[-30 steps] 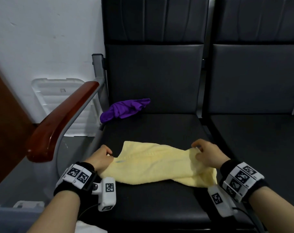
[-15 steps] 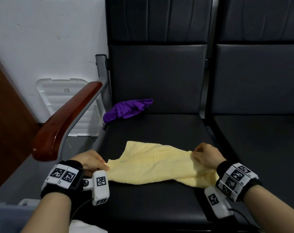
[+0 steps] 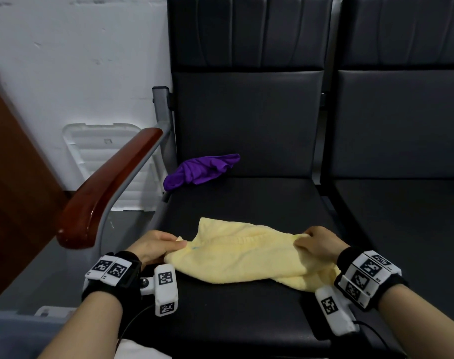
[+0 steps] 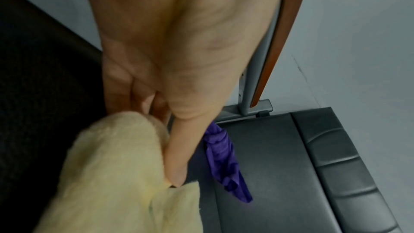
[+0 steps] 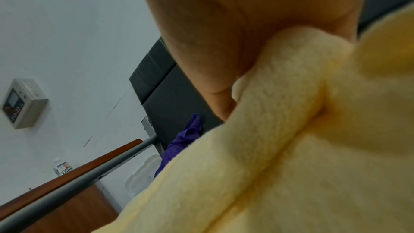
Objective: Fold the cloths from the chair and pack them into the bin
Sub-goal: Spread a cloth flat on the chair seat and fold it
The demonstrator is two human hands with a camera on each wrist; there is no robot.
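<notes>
Hands, left and right, each pinching yellow cloth on chair seat.

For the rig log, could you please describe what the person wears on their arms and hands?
Both hands, left and right, are bare, with forearms unsleeved. Each wrist carries a black band with white square-coded marker blocks and a white marked camera pod trailing a thin black cable.
</notes>
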